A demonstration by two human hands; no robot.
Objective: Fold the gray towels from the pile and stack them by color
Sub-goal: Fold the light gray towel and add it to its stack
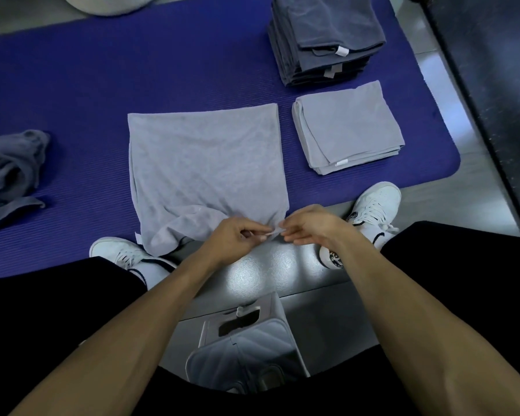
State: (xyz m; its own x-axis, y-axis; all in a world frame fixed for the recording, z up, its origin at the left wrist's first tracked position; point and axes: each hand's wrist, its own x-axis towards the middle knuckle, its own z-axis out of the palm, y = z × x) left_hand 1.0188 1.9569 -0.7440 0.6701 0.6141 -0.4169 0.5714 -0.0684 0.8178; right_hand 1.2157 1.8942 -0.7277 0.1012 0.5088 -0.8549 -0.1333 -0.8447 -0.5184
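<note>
Head view. I sat at the near edge of the blue mat [72, 85], one white shoe [370, 211] planted at either side of the work. The light gray towel [204, 163] lay spread at the centre of the mat, its far edge flat and square, its near edge bunched and hanging just off the mat toward me. My left hand [237, 238] and right hand [309, 225] met at 6 o'clock of that towel, close together, the fingers of each curled in a pinch on its near right corner, where a small pale tab showed between them. At 3 o'clock of the towel lay the folded light gray stack [347, 127], near it but apart. At 1 o'clock stood the taller dark gray stack [324, 40], just beyond the light one. At 9 o'clock, well apart, the unfolded pile [9, 163] of darker towels sat rumpled at the mat's left edge.

The step in hand, as I judged it, was squaring the near corner before a fold. The next move would call for parting the hands along the near edge to draw out the bunching, then carrying that edge over to the far edge so the corners meet. Once folded small, this towel belonged on the light stack.
</note>
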